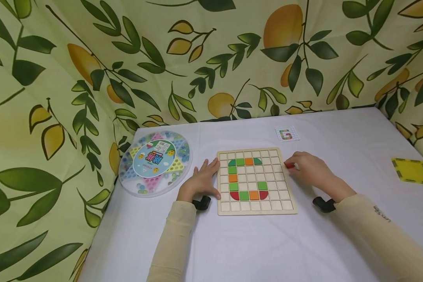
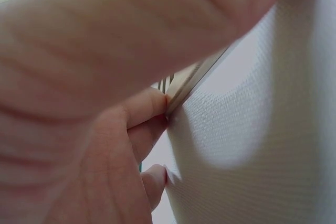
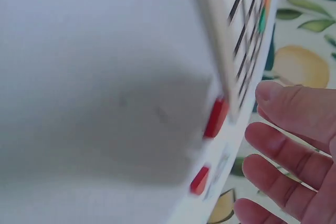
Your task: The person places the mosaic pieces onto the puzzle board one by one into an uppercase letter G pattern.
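A square wooden grid board (image 1: 277,205) lies on the white table, bearing green, orange and red tiles in a G-like outline. Along its left edge, my left hand (image 1: 201,181) has its fingers spread; in the left wrist view its fingertips (image 2: 157,103) touch the board's side. Beyond the right edge is my right hand (image 1: 308,168), near a red tile (image 1: 289,165). The right wrist view shows that red tile (image 3: 216,118) beside the board and a second red tile (image 3: 199,180) farther off. There the right hand's fingers (image 3: 278,142) are loosely extended, apart from both tiles.
Behind the board lies a small card (image 1: 287,134) with a coloured G pattern. A round, clear-lidded game set (image 1: 155,162) with marbles stands at the left. Far right is a yellow frame-like piece (image 1: 413,170). A leaf-and-fruit-patterned cloth (image 1: 197,51) hangs behind the table.
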The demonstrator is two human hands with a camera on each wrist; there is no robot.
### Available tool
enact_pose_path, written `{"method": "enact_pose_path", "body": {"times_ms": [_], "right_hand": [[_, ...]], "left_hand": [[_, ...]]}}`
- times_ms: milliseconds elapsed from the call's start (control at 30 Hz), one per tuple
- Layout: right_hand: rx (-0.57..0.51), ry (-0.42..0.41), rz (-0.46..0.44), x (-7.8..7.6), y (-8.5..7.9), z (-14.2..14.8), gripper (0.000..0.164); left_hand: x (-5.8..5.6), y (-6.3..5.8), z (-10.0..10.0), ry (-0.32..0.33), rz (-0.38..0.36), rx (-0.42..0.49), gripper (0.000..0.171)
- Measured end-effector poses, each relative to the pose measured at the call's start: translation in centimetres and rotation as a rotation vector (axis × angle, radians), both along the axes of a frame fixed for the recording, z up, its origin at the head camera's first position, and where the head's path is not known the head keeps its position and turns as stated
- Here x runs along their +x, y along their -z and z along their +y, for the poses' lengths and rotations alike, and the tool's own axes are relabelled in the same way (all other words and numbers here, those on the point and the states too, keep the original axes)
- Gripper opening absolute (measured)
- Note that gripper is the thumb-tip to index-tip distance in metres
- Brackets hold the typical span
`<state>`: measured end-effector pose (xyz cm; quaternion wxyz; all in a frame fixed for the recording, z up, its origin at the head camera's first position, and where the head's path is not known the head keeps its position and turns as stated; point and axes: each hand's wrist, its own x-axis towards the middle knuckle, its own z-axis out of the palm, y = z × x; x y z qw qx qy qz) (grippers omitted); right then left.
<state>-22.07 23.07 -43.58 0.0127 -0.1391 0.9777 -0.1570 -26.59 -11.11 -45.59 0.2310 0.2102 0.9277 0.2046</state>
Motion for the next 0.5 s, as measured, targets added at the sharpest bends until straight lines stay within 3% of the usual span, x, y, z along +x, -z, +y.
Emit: {"method": "enact_pose_path", "body": {"times_ms": [267,500], "right_hand": [[0.014,0.03,-0.068,-1.4,0.9,0.8,0.031],[0.016,0.018,-0.063,-2.0,1.4,0.5,0.03]], "left_hand": [[0.0,0.4,-0.3,-0.004,0.004,0.003,0.127],[-0.1,0.2,-0.2,0.0,0.006,0.001,0.126]]}}
